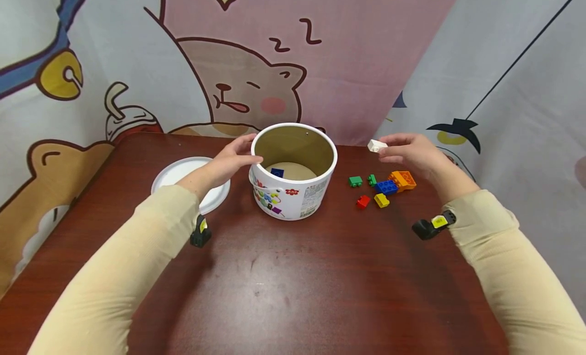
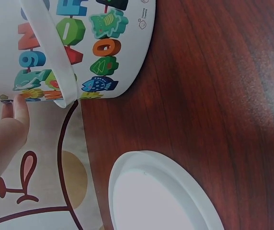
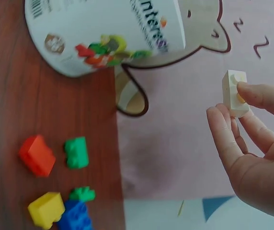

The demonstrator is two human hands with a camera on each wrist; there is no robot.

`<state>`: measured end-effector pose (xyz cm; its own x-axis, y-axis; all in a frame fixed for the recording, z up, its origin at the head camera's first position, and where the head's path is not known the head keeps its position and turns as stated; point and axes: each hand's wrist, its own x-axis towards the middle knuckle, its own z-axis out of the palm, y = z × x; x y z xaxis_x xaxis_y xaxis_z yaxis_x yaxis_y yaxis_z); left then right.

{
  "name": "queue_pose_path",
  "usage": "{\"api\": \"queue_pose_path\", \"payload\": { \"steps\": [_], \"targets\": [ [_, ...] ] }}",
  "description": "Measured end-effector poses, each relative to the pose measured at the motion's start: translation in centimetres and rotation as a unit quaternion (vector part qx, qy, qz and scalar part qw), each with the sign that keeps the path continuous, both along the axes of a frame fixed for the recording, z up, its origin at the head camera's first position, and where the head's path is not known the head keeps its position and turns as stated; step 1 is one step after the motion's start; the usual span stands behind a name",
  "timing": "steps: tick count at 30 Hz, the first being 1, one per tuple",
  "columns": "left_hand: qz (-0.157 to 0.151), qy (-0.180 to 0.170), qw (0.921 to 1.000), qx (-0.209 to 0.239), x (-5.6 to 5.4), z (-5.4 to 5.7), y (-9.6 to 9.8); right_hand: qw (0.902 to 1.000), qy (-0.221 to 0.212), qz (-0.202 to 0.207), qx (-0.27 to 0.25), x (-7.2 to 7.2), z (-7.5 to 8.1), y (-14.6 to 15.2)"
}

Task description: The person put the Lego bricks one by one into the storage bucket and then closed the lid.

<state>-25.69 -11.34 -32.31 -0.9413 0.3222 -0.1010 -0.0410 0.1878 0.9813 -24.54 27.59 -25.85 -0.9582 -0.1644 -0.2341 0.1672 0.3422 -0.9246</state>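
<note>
A white bucket [image 1: 293, 197] printed with colourful pictures stands upright and uncovered at the back of the table. My left hand [image 1: 226, 161] holds it at the left side of its rim, with the thumb on the rim and fingers against the outer wall. Inside the bucket lies a dark blue brick [image 1: 276, 172]. To the right of the bucket, my right hand [image 1: 414, 151] pinches a small white brick [image 3: 234, 93] between thumb and fingers, raised above the tabletop. Studs show on the white brick's side in the right wrist view.
Below the right hand lie loose bricks: green [image 1: 355, 181], red [image 1: 363, 202], yellow [image 1: 382, 200], blue [image 1: 386, 187] and orange [image 1: 405, 179]. A round white lid [image 1: 215, 197] rests on the table [image 1: 274, 284], left of the bucket. A patterned cloth [image 1: 357, 55] hangs behind.
</note>
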Motion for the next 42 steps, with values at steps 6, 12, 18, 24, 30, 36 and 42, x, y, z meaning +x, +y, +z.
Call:
{"api": "queue_pose_path", "payload": {
  "steps": [6,12,18,24,30,36,42],
  "targets": [
    [0.003,-0.001,1.0,0.001,0.0,0.0,0.1,0.9997,0.013,0.02,0.0,-0.6,1.0,-2.6],
    [0.004,-0.002,1.0,0.005,-0.1,0.0,0.1,0.9982,0.03,0.051,0.006,-1.0,1.4,-5.5],
    [0.005,-0.005,1.0,0.003,0.0,0.1,0.0,0.996,0.032,0.069,0.047,-1.4,1.3,-8.4],
    [0.004,-0.006,1.0,0.002,0.0,0.1,-0.1,0.995,0.025,0.075,0.062,-1.8,0.9,-10.8],
    [0.001,-0.004,1.0,0.003,-0.1,-0.1,-0.1,0.9925,0.018,0.09,0.08,-1.9,0.3,-12.2],
    [0.0,-0.004,1.0,-0.006,0.0,0.0,-0.1,0.9923,0.012,0.109,0.057,-1.8,0.4,-12.8],
    [0.002,-0.004,1.0,-0.005,0.2,0.1,0.0,0.9944,0.021,0.093,0.045,-1.7,1.3,-11.3]
  ]
}}
